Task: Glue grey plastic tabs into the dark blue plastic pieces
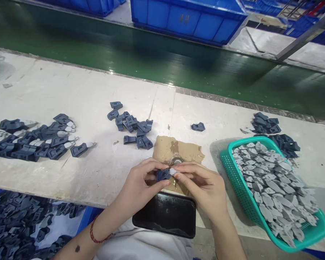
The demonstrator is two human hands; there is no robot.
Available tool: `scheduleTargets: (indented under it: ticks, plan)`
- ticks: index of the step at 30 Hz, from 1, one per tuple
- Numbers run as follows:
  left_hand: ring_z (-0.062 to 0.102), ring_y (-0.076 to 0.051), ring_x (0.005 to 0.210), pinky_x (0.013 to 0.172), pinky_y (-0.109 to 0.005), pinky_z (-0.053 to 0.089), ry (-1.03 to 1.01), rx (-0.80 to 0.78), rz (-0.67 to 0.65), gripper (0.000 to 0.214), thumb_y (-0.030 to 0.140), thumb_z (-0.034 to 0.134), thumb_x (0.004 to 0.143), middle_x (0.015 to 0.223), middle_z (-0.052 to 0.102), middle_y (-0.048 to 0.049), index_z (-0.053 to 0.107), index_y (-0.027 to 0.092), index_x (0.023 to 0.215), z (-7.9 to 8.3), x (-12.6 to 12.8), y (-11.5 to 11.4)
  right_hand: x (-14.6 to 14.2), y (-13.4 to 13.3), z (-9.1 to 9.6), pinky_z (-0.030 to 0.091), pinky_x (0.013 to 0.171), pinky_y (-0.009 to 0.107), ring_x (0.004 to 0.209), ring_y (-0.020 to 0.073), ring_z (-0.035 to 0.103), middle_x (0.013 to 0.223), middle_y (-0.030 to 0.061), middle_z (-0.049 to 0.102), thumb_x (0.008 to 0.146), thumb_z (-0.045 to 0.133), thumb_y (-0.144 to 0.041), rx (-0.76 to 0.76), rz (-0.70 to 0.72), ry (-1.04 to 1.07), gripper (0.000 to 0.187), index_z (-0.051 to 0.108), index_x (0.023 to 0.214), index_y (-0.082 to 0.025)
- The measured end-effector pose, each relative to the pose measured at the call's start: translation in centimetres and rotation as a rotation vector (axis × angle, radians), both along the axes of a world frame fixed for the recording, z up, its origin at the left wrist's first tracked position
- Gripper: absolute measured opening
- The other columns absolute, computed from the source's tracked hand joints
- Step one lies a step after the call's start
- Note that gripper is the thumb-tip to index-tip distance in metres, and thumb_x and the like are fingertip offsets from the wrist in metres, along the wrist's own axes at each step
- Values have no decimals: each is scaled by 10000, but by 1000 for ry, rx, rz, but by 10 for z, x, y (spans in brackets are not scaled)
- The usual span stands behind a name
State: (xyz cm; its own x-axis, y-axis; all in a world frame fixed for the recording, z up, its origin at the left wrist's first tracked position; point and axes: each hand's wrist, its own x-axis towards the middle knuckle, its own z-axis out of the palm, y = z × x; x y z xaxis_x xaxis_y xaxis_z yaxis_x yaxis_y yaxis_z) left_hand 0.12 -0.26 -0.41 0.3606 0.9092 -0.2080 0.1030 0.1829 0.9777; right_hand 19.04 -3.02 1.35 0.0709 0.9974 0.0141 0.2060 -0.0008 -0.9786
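Observation:
My left hand (143, 184) pinches a dark blue plastic part (163, 175) between thumb and fingers. At that part's right end, my right hand (202, 182) grips a small light grey plastic piece (173, 171); the two pieces touch, but how far one sits inside the other is hidden by the fingers. Both hands are over a brown cardboard pad (162, 148) with a round metal fitting (177, 160) on it. Just below the hands lies a black phone (168, 215).
A green basket (229, 164) of grey pieces stands right, dark blue parts (267, 124) behind it. More blue parts (134, 122) lie mid-table; joined blue-and-grey ones (27, 144) lie left. A blue bin (85, 220) is lower left. Beyond runs a green belt (97, 54) with blue crates (189, 21) behind.

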Motion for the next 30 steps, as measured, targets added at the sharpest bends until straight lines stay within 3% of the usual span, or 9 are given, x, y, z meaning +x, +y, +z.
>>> scheduleTargets:
  ticks: [8, 14, 19, 22, 25, 30]
  plan:
    - [679, -168, 869, 707, -243, 605, -4, -3, 3, 166, 263, 787, 839, 1027, 685, -45, 776, 231, 1002, -3, -1, -2, 1, 3, 8, 578, 672, 208, 808, 150, 744, 888, 11, 797, 912, 735, -192, 15, 91, -156, 108, 824, 914, -254]
    - [679, -168, 916, 725, -228, 593, 1, 40, -20, 145, 264, 764, 874, 1028, 683, -31, 754, 241, 1016, -5, -1, -2, 0, 3, 5, 580, 700, 211, 806, 145, 746, 890, 9, 801, 906, 736, -199, 9, 85, -120, 106, 825, 912, -255]
    - [649, -152, 879, 686, -225, 545, 90, 192, -94, 187, 322, 635, 990, 1128, 665, -47, 668, 238, 1154, 1, -2, -4, -2, 3, 6, 586, 679, 194, 743, 123, 745, 897, 0, 803, 871, 767, -238, -76, 25, 40, 63, 822, 876, -269]
    - [645, -164, 948, 772, -245, 531, 140, 312, -168, 162, 298, 540, 1047, 1099, 665, -48, 632, 222, 1157, 6, -4, -5, -1, 4, 12, 585, 682, 205, 746, 133, 739, 898, 17, 807, 858, 779, -266, -128, 27, 49, 104, 819, 954, -262]
    - [649, -165, 984, 854, -255, 513, 152, 389, -179, 133, 260, 527, 1056, 1067, 669, -45, 616, 206, 1139, 7, -5, -5, 3, 6, 19, 557, 638, 207, 693, 127, 697, 866, 31, 790, 875, 761, -295, -158, 97, -22, 116, 810, 959, -233]
    - [660, -166, 953, 822, -248, 513, 130, 439, -161, 131, 239, 545, 1048, 1046, 678, -56, 617, 184, 1142, 7, -6, -7, 8, 7, 25, 515, 603, 201, 681, 130, 661, 773, 15, 736, 941, 691, -334, -195, 231, -98, 145, 766, 937, -210]
